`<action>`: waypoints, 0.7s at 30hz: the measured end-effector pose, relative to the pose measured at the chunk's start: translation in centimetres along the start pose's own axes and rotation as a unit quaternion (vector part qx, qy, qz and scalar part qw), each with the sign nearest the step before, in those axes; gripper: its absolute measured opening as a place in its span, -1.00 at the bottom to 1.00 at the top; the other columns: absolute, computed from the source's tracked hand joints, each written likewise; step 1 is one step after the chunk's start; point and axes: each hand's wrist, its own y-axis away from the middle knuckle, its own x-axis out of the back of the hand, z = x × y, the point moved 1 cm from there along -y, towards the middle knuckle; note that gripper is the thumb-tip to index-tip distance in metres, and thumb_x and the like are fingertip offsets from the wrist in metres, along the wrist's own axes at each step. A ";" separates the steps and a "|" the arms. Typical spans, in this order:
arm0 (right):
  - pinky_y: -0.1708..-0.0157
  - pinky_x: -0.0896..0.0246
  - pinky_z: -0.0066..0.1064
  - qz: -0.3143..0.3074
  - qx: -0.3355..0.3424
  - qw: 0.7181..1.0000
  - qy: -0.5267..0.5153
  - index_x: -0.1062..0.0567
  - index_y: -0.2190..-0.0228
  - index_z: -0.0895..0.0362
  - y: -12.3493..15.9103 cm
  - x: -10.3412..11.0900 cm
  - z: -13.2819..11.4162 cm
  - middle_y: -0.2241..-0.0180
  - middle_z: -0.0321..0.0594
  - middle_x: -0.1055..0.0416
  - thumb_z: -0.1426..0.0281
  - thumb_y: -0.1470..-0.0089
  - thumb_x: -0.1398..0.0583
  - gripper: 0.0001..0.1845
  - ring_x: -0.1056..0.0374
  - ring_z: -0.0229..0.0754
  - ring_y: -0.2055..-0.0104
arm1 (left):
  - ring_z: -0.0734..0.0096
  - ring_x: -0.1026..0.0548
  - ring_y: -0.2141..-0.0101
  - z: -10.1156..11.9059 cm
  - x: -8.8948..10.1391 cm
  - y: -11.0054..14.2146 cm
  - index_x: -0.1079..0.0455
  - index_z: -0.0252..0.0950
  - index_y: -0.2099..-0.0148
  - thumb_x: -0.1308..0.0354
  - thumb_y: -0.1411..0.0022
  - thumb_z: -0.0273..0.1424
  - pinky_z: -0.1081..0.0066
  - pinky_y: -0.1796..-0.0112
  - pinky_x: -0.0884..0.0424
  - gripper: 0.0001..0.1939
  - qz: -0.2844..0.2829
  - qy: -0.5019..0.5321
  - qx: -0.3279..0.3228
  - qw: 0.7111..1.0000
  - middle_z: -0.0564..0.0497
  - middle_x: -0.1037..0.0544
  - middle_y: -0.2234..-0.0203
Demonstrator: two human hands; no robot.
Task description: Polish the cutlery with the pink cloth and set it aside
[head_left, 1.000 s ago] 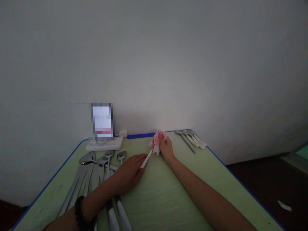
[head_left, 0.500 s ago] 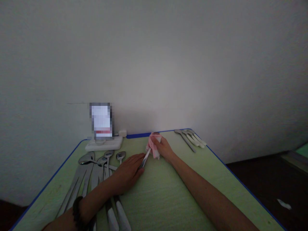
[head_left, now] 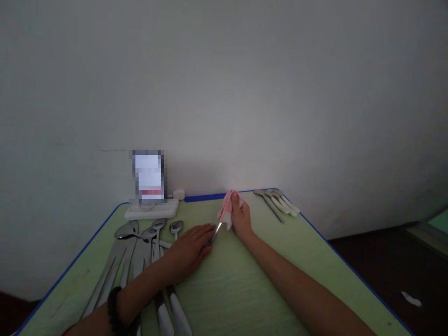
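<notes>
Green table [head_left: 245, 280]: left hand [head_left: 189, 249] grips utensil [head_left: 216, 232], right hand [head_left: 241, 217] clutches pink cloth [head_left: 227, 210] near far edge.

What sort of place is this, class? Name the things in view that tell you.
Probably a plain room at home or in a small workshop, set up for cleaning cutlery: a green table against a bare wall, many spoons laid out, and a pink cloth wrapped round one utensil.

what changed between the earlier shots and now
The right hand slid the pink cloth toward the near end of the utensil, then back out to the far end. The left hand kept hold of the utensil's near end. The cutlery on the left and the spoons at the far right stayed put.
</notes>
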 end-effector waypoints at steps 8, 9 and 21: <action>0.67 -0.14 -0.47 -0.122 -0.036 0.991 0.046 -0.42 0.65 0.15 0.3 -0.6 0.0 0.76 -0.23 -0.35 -0.08 0.03 0.01 -0.42 -0.26 -0.25 0.70 | 0.22 -0.26 -0.08 0.2 0.2 -0.2 -0.19 -0.38 -0.13 0.11 -0.27 -0.36 0.16 -0.10 -0.19 -0.59 -0.012 -0.009 0.023 1.000 -0.18 -0.31 -0.08; 0.65 -0.15 -0.46 -0.126 -0.032 0.990 0.049 -0.42 0.65 0.15 0.3 -0.6 -0.1 0.75 -0.23 -0.36 -0.07 0.03 0.01 -0.42 -0.26 -0.25 0.69 | 0.22 -0.26 -0.07 0.3 0.3 -0.2 -0.19 -0.37 -0.13 0.11 -0.27 -0.36 0.16 -0.10 -0.19 -0.59 -0.008 -0.009 0.019 1.000 -0.18 -0.31 -0.08; 0.63 -0.12 -0.47 0.050 0.043 0.997 -0.036 -0.33 0.59 0.13 -0.5 0.0 0.2 0.67 -0.29 -0.33 -0.01 -0.02 0.02 -0.51 -0.20 -0.28 0.65 | 0.26 -0.26 -0.09 -0.5 -0.7 -0.1 -0.23 -0.29 -0.12 0.08 -0.27 -0.37 0.15 -0.09 -0.21 -0.61 0.041 0.012 -0.010 0.999 -0.09 -0.35 -0.07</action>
